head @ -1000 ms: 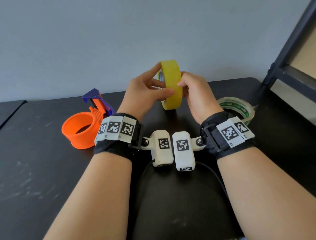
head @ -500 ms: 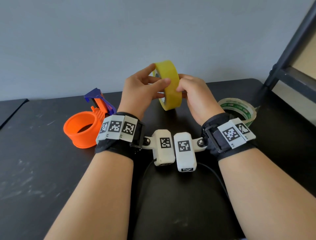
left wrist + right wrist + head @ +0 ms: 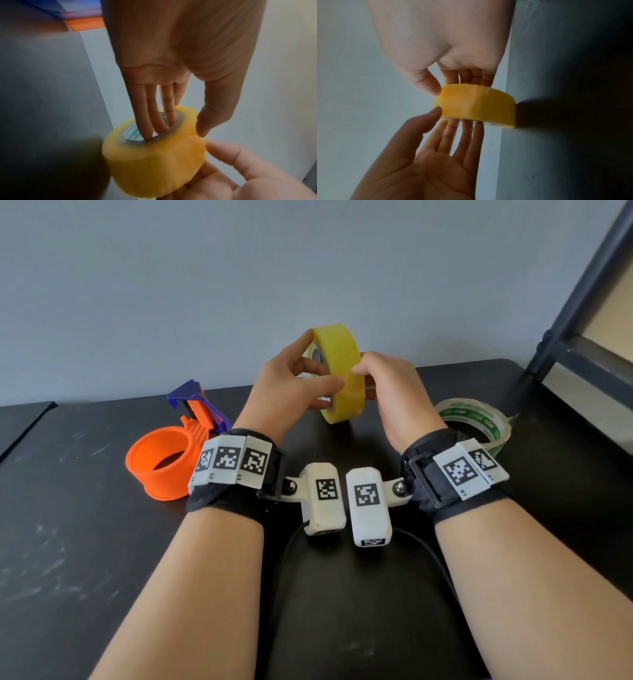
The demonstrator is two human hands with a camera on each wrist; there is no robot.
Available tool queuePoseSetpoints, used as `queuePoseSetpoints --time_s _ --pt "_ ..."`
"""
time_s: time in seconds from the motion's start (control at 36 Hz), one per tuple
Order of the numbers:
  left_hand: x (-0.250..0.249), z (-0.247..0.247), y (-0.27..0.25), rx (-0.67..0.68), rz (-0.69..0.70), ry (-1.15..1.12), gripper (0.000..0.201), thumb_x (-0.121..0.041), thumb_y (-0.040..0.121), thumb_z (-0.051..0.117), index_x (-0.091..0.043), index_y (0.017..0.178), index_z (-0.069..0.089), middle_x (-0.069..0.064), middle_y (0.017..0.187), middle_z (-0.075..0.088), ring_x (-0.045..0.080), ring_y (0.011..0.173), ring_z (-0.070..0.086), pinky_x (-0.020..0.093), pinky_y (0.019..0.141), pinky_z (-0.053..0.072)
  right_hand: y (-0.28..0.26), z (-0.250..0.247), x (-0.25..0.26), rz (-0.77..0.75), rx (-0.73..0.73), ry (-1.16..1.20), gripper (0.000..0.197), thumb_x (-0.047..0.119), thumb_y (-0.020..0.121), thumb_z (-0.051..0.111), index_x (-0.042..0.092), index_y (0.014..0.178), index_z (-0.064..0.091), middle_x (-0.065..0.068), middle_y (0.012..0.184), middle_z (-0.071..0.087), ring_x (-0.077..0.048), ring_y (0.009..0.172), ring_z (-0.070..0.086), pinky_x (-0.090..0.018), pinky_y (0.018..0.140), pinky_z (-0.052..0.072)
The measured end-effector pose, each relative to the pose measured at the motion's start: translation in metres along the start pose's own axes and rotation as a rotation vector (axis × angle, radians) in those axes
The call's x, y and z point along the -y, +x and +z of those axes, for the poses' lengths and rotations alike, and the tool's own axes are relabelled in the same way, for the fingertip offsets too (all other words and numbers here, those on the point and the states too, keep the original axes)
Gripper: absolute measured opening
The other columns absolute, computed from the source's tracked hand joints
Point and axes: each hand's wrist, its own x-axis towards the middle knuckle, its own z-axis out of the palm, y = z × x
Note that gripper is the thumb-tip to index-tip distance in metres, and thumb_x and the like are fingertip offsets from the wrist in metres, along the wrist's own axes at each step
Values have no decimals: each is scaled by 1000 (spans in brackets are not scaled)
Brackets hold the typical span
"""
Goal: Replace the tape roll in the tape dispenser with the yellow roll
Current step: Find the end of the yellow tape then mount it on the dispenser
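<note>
— Yellow roll (image 3: pixel 342 376): location?
— On edge above the table (image 3: pixel 85 542), between both hands.
— Left hand (image 3: pixel 291 392)?
— Fingers (image 3: pixel 147 121) in the core, thumb on the outer face; pinching.
— Right hand (image 3: pixel 394 395)?
— Thumb and fingers clasp the far side.
— Dispenser (image 3: pixel 171 453)?
— Orange, left, no roll in it. Clear roll (image 3: pixel 479 422) lies right.

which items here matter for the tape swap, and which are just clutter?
Job:
- yellow roll, held upright above the table between left hand and right hand
- orange tape dispenser, spool bare, lying left
- clear roll with green print, flat at right, apparently the one taken out

Lying about:
- black table
- black cable near the forearms
- dark frame at right
</note>
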Motion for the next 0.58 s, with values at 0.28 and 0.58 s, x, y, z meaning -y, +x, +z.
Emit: queuePoseSetpoints --time_s 0.28,0.58 --pt "0 2 -1 -66 7 -73 77 3 79 72 -11 147 38 7 93 63 15 72 67 42 79 61 -4 2 1 -21 10 24 61 23 62 50 -19 106 44 -45 105 45 -28 78 43 -43 74 39" --pt "1 2 0 -101 11 -124 71 1 81 71 -9 145 41 5 87 68 18 74 68 38 75 62 -4 0 -3 -55 118 -30 48 12 57 45 -13 96 58 -42 102 54 -34 82 52 -48 80 45"
